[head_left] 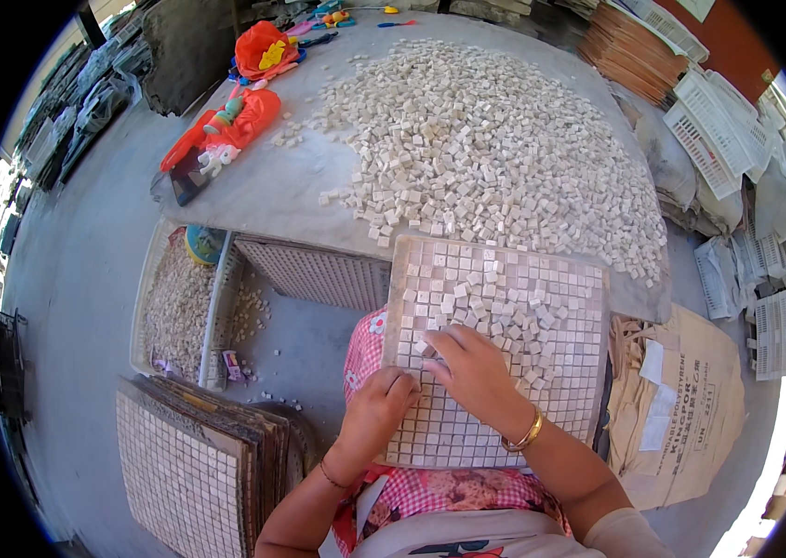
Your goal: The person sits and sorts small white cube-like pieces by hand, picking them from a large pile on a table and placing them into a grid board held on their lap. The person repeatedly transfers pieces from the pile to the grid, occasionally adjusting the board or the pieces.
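Clearly, the loose tiles [505, 307] lie heaped on the gridded board [390, 316], at 2 o'clock from the fingertips of the right hand [477, 374], which is nearer to them than the left hand [380, 405]; being squarish, they show no clear long axis. The right grip has thumb and forefinger parted, but I cannot tell whether it pinches the single tile [423, 349] beside their tips. The left grip is curled, its contents hidden. At 12 o'clock from the board, a tile pile [505, 149] spreads over the table [305, 200].

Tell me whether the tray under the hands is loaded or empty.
Loaded: the tray holds rows of pale cubes, with more lying loose across its middle.
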Demonstrator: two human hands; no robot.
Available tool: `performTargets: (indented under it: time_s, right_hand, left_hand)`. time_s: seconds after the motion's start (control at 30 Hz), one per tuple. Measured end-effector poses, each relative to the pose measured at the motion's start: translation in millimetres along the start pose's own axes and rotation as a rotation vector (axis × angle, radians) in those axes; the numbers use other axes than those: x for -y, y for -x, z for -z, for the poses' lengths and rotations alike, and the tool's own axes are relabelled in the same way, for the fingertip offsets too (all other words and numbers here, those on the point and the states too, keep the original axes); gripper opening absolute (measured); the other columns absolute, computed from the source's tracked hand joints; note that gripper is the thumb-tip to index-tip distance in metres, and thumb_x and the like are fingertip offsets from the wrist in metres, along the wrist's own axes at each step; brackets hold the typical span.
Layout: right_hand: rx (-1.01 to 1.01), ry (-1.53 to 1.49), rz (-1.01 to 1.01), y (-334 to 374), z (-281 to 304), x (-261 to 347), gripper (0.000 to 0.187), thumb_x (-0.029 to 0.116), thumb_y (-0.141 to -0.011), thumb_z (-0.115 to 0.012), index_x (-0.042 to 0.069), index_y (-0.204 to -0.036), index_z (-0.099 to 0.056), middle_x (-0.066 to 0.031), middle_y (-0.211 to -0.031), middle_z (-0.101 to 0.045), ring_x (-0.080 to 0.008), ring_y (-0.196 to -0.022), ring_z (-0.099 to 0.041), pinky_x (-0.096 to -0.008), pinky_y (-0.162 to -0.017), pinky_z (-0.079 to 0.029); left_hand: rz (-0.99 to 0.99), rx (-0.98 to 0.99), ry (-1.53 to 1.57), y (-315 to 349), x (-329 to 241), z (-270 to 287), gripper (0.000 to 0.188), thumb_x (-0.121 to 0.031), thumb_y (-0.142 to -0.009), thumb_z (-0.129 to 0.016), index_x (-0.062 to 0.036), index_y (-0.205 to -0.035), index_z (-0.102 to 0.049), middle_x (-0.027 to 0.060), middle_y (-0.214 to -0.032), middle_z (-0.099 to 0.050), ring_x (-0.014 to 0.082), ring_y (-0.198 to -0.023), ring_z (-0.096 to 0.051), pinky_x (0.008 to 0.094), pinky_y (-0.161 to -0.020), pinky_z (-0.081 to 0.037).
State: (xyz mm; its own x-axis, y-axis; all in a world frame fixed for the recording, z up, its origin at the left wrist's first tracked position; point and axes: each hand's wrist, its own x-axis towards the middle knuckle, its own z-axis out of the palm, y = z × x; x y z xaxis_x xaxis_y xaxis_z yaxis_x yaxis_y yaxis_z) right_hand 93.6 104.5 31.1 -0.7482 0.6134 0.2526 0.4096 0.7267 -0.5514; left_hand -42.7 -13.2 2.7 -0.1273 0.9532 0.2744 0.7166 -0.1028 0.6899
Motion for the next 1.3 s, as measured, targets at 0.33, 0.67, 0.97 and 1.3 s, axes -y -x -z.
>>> performTargets:
  time_s: [0.33,0.67,0.97,1.3]
  right_hand:
    - [0.047,-0.072,-0.046,0.9,-7.4,-8.7,0.025,0.011,-0.075,-0.065,0.003,-0.097,-0.059,-0.0128,-0.089,-0.057,-0.0306,-0.084,-0.057,-0.04,-0.073,-0.048]
    - [0.076,-0.131,0.047,9.8,-23.2,13.5,0.023,0.011,-0.076,-0.068,0.005,-0.097,-0.06,-0.0118,-0.096,-0.06,-0.0306,-0.088,-0.059,-0.0392,-0.077,-0.049]
    - [-0.013,-0.057,-0.094,6.8,1.1,1.6,0.019,0.01,-0.078,-0.067,0.005,-0.096,-0.064,-0.0107,-0.094,-0.061,-0.0294,-0.089,-0.059,-0.0376,-0.076,-0.049]
    - [0.003,0.106,-0.054,-1.0,-16.6,-5.1,0.02,0.015,-0.074,-0.07,0.005,-0.09,-0.065,-0.009,-0.087,-0.056,-0.0279,-0.082,-0.058,-0.0377,-0.072,-0.048]
  left_hand:
    - [-0.093,0.12,-0.11,-3.7,-1.1,9.7,0.019,-0.002,-0.073,-0.06,-0.0009,-0.092,-0.061,0.0116,-0.09,-0.06,0.0311,-0.084,-0.06,0.0374,-0.075,-0.05]
    - [0.36,-0.195,0.1,22.6,8.7,13.4,0.011,-0.002,-0.078,-0.064,-0.0026,-0.088,-0.063,0.0139,-0.085,-0.062,0.0314,-0.077,-0.061,0.0372,-0.07,-0.05]
    - [0.087,-0.226,0.034,8.3,14.1,-4.3,0.014,-0.003,-0.077,-0.065,-0.0024,-0.091,-0.063,0.011,-0.088,-0.062,0.0304,-0.081,-0.061,0.0378,-0.071,-0.049]
    - [0.042,-0.144,-0.052,5.1,11.8,-11.4,0.015,-0.002,-0.075,-0.062,-0.0028,-0.09,-0.062,0.0102,-0.085,-0.06,0.0299,-0.08,-0.058,0.0381,-0.072,-0.047]
